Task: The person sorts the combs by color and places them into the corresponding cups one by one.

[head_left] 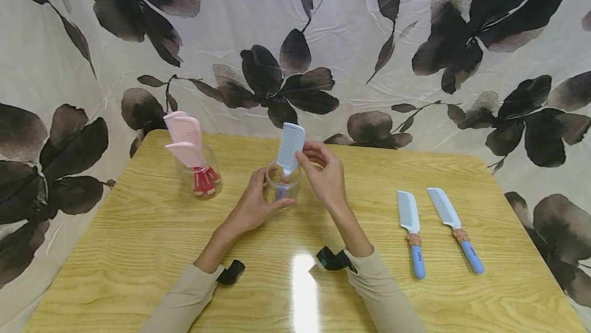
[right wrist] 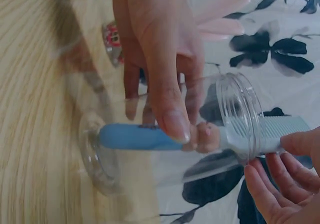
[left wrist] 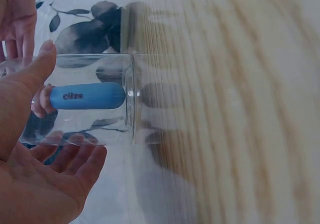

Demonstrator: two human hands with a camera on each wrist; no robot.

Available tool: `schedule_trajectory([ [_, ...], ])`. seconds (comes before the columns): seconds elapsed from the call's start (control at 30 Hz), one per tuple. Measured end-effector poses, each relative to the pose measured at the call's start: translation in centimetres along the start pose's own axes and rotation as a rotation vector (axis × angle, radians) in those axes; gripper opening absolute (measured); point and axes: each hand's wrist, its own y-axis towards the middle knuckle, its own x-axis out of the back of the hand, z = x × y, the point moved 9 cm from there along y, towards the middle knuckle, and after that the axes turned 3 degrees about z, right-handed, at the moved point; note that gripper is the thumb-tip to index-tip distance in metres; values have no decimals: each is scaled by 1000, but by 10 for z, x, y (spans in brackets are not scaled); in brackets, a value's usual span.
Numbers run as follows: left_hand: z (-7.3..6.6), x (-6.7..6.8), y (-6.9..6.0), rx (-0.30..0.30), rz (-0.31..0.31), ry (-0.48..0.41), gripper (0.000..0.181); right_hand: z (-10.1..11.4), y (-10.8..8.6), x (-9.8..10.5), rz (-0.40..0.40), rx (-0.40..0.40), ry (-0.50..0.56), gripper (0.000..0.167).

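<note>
A clear jar [head_left: 296, 190] stands on the wooden table in front of me. My left hand [head_left: 253, 206] holds it, thumb on the near side and fingers round the far side. Inside the jar is a light blue comb [head_left: 290, 147], handle down; its blue handle [left wrist: 87, 96] reaches near the jar's base in the left wrist view. The toothed part sticks up above the rim. My right hand [head_left: 329, 176] pinches the edge of that toothed part between thumb and fingers, just over the rim [right wrist: 245, 114] in the right wrist view.
Two more blue combs, a nearer one [head_left: 416, 235] and a farther one [head_left: 456, 230], lie side by side on the right of the table. At the left, another clear jar [head_left: 216, 163] holds pink combs [head_left: 184, 133] with red handles. Behind the table hangs a floral cloth [head_left: 351, 66].
</note>
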Motion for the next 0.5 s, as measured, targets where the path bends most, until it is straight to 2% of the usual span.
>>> schedule_trajectory([
  [0.5, 1, -1, 1, 28, 11, -15, 90, -2, -10, 28, 25, -2, -23, 29],
])
